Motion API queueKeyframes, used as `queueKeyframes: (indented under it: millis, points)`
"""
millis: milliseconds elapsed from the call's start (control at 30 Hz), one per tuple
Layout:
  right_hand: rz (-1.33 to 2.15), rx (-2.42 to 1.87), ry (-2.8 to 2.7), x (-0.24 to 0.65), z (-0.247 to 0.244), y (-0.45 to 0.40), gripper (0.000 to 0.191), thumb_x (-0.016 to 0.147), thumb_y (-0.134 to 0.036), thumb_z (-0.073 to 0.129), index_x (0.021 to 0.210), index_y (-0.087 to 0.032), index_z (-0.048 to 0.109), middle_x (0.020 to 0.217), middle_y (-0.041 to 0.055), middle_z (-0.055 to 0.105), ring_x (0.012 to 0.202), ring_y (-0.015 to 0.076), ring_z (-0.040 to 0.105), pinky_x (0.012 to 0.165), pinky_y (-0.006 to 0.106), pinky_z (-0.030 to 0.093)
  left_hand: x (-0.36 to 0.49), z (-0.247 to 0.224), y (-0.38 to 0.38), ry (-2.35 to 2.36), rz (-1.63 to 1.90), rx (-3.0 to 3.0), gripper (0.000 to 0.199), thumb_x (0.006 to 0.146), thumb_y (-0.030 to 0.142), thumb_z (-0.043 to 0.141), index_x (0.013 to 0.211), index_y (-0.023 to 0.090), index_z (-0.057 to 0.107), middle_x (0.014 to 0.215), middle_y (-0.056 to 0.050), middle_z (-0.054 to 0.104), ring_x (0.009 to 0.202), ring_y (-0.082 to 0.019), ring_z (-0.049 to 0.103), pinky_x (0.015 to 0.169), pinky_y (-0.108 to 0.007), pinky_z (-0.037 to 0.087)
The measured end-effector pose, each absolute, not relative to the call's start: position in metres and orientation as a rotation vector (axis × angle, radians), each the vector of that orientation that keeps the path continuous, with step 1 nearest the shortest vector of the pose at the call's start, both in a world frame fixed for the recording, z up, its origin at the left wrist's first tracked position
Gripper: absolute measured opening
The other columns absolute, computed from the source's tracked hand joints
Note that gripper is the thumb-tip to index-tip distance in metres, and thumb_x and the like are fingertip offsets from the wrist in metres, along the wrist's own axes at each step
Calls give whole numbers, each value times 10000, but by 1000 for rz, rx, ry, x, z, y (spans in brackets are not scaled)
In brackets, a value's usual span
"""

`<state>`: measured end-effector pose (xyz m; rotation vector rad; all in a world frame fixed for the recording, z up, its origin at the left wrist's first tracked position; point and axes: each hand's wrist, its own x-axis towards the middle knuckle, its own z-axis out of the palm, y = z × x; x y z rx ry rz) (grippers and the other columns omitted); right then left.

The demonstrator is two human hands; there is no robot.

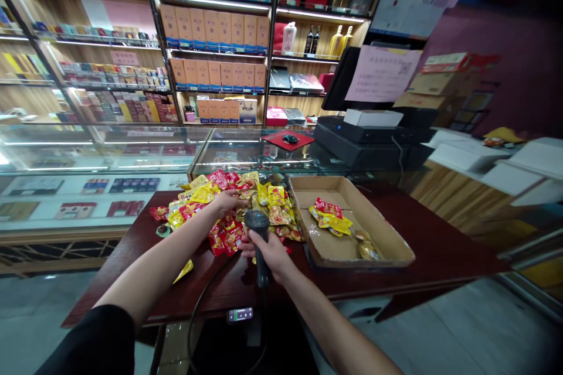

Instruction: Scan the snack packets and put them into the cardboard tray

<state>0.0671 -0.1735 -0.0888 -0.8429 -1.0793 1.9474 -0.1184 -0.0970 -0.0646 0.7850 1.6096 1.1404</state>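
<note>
Beside the cardboard tray (pixel 373 222), the right hand (pixel 270 255) closes its fingers round a barcode scanner (pixel 257 224), the left hand (pixel 226 202) resting half-open on snack packets (pixel 224 239).

Lettering shows on the paper notice (pixel 382 74), the shelved boxes (pixel 211 29) and the snack packets (pixel 219 240), but it all seems too small or blurred to read.

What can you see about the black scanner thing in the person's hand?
It is a dark grey handheld barcode scanner, plastic by its look, with a wide head on a long grip. The person's right hand wraps the grip, holding it slightly tilted above red and yellow snack packets. A thin black cable seems to loop down from it.
</note>
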Motion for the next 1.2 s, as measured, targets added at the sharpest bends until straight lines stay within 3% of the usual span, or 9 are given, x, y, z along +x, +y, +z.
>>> queueKeyframes:
  millis: [367,667,1000,1200]
  points:
    - [1953,-805,-1124,57,-94,-185,547,647,-539,753,971,-162,523,796,7,634,667,178,713,560,262,575,-120,-65,-98,1610,1158,787,677,399,171,902,998,169,588,756,0,653,704,-164,639,616,-259,470]
    - [1920,-808,-1080,58,-87,-181,528,640,-522,763,941,-155,533,789,24,654,655,179,708,575,293,592,-120,-62,-100,1597,1147,795,624,403,182,904,948,163,600,713,9,650,651,-142,623,542,-221,452]
    - [1915,-816,-1153,64,-59,-192,473,698,-498,722,1000,-195,521,999,55,659,666,180,703,412,249,550,-131,-25,-102,1476,1193,825,525,438,181,900,909,174,668,753,-27,696,625,-137,623,518,-216,458]
    - [1916,-772,-1167,61,-52,-191,469,712,-497,707,1012,-198,506,975,56,666,610,164,690,400,254,546,-134,-26,-100,1480,1201,841,548,435,181,897,928,183,658,781,-16,688,626,-121,612,537,-210,455]
